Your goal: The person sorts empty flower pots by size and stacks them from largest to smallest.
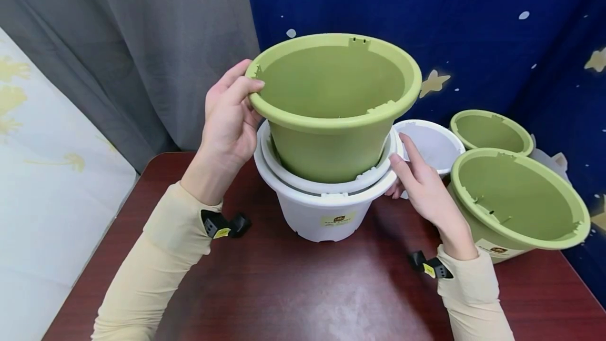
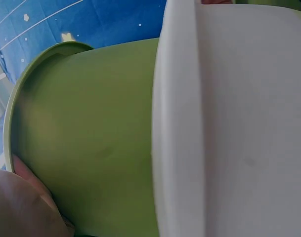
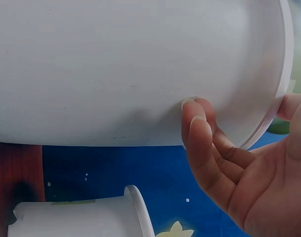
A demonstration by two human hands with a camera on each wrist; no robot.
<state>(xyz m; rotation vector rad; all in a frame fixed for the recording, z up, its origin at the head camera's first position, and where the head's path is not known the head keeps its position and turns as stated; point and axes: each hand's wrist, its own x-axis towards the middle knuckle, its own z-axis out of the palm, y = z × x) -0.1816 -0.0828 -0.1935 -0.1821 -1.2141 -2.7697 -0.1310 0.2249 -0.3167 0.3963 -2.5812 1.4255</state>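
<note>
In the head view, a green plastic flower pot (image 1: 326,149) sits partly down inside two nested white flower pots (image 1: 326,217) at mid-table. My left hand (image 1: 229,114) grips the green pot's rim at its left side, thumb over the inside edge and fingers outside. The left wrist view shows the green pot's wall (image 2: 91,133) going into the white rim (image 2: 180,123). On the right, my right hand (image 1: 423,186) holds the white rim, its thumb on top. Its other fingers curl beneath against the white wall, as the right wrist view shows.
Another white pot (image 1: 435,146) stands behind my right hand. Two more green pots, one farther back (image 1: 492,133) and a nearer one (image 1: 521,199), stand at the right of the dark red table (image 1: 293,288). Grey (image 1: 180,41) and blue (image 1: 454,25) curtains hang behind.
</note>
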